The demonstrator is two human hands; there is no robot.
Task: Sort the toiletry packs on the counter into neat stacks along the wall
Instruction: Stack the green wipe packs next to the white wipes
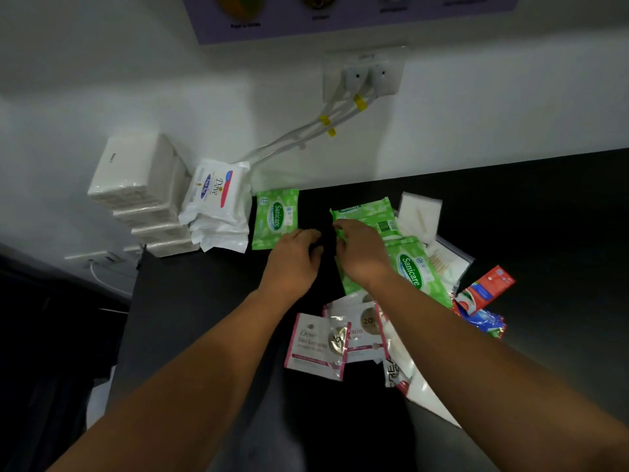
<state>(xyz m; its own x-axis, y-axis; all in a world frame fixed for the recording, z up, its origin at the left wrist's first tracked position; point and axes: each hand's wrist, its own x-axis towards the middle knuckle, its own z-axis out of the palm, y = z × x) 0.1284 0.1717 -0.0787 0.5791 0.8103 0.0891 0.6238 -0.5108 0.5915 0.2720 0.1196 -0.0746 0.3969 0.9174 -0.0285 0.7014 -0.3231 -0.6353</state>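
Observation:
On the black counter [204,301], white tissue packs [136,172] form a stack at the wall, and white Dove wipe packs [218,199] are piled beside them. One green Sanicare pack [276,216] lies flat next to those. My left hand [294,258] hovers with curled fingers by that pack's lower right corner, holding nothing that I can see. My right hand [360,253] pinches the left edge of a second green Sanicare pack [371,212]. A third green pack [415,267] lies under my right wrist.
Pink Dove sachets [316,345] and a white L'Oreal sachet [398,366] lie near the front. Cotton pads [420,212], cotton buds [446,264] and red toothpaste sachets [486,291] are at the right. A wall socket [364,74] has white cables [306,137] running down behind the Dove packs.

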